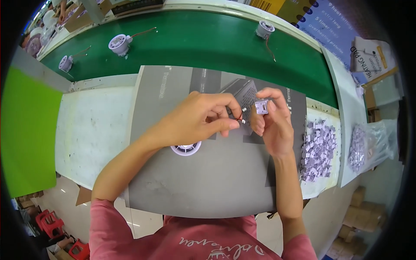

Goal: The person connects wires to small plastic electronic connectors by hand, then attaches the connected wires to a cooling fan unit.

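Note:
My left hand [208, 113] is closed, with thin red and black wires [239, 116] pinched at its fingertips. Small white connectors [243, 121] show at the wire ends. Just to the right, my right hand [277, 121] grips a small pale purple square plastic housing [261, 107] between thumb and index finger. A dark opening shows in the housing's face. The connectors and the housing are close together but apart. Below my left wrist lies a round white slotted plastic part [186, 148], mostly covered by that arm.
A grey printed cardboard sheet [199, 182] covers the worktable. Several small purple housings [318, 149] are heaped to its right, beside a clear plastic bag [377, 147] holding more. Beyond runs a green conveyor belt [195, 39] carrying round white parts [118, 44] with wires.

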Tool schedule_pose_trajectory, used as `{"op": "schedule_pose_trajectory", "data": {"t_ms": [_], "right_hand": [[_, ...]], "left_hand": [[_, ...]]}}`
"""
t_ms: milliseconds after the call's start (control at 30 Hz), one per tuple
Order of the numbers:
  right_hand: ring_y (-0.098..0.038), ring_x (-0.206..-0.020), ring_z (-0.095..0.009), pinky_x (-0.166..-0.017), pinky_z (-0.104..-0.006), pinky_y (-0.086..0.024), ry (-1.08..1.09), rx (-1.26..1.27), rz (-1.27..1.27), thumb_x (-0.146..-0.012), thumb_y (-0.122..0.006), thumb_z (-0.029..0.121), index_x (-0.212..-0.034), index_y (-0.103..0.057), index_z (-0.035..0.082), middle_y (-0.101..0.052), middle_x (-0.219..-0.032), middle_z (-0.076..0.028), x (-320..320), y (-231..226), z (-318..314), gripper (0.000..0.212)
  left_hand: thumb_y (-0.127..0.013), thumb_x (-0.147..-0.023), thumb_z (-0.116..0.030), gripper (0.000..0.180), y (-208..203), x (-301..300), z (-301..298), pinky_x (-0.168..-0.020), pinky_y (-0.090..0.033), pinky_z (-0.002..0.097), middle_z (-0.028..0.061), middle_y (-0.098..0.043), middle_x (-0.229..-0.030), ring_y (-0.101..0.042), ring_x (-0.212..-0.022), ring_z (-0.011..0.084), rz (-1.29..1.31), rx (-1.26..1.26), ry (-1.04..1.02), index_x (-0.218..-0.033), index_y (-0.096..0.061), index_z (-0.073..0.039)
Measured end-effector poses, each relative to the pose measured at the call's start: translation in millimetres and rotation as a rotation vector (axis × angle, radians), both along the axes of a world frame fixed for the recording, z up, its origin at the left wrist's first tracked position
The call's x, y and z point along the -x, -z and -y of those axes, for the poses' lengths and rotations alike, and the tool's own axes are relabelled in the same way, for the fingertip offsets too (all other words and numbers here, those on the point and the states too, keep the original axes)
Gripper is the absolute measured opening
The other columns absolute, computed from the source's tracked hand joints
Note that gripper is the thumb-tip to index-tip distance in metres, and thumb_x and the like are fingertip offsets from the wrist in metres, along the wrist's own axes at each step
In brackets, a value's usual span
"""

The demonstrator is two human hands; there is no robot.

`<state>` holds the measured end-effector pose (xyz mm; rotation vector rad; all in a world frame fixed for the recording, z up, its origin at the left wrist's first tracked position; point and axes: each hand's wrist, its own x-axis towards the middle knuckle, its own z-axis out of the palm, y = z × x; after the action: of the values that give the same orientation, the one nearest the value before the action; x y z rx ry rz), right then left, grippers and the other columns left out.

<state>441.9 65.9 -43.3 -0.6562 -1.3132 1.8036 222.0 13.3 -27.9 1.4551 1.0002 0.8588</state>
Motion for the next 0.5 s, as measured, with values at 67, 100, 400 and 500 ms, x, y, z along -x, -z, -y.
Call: {"op": "schedule_pose_trajectory", "data": {"t_ms": [67, 100, 400, 500], "right_hand": [[-0.043, -0.058, -0.008, -0.053, -0.0237, -0.034, -0.043, -0.001, -0.019, -0.102, -0.055, 0.028, -0.118, -0.059, 0.004, -0.05, -0.066, 0.0, -4.0, 7.3, -4.8, 0.029], [-0.044, -0.059, -0.008, -0.053, -0.0237, -0.034, -0.083, -0.008, -0.038, -0.102, -0.056, 0.025, -0.12, -0.059, 0.005, -0.052, -0.069, -0.001, -5.3, 8.7, -6.0, 0.028], [-0.056, -0.085, -0.009, -0.074, -0.0244, -0.046, -0.069, -0.343, 0.314, -0.096, -0.065, 0.012, -0.125, -0.064, 0.003, -0.062, -0.097, -0.003, -2.9, 1.4, -1.2, 0.03], [-0.056, -0.093, -0.011, -0.078, -0.0259, -0.047, -0.025, -0.39, 0.287, -0.094, -0.068, 0.009, -0.122, -0.067, 0.002, -0.06, -0.109, -0.004, -0.7, 2.3, -1.2, 0.029]], "left_hand": [[-0.064, -0.097, -0.01, 0.012, -2.3, -1.0, 0.0, -0.067, -0.051, 0.026, 0.0055, -0.067, -0.075, -0.065, -0.071, 0.0103, -0.064, 0.012, -0.009, -0.099, -0.062, 0.002], [-0.064, -0.096, -0.009, 0.011, -1.6, -1.9, 1.3, -0.067, -0.05, 0.0259, 0.006, -0.067, -0.075, -0.065, -0.071, 0.0104, -0.108, -0.029, -0.043, -0.099, -0.063, 0.001], [-0.061, -0.1, -0.022, 0.021, 0.0, -0.2, 2.5, -0.061, -0.041, 0.0242, 0.0001, -0.056, -0.071, -0.049, -0.065, 0.0075, -0.167, -0.031, -0.111, -0.092, -0.062, -0.002], [-0.06, -0.101, -0.025, 0.025, 1.2, 0.3, 1.1, -0.059, -0.037, 0.024, -0.0015, -0.052, -0.07, -0.044, -0.065, 0.0068, -0.109, -0.033, -0.078, -0.09, -0.061, -0.003]]}}
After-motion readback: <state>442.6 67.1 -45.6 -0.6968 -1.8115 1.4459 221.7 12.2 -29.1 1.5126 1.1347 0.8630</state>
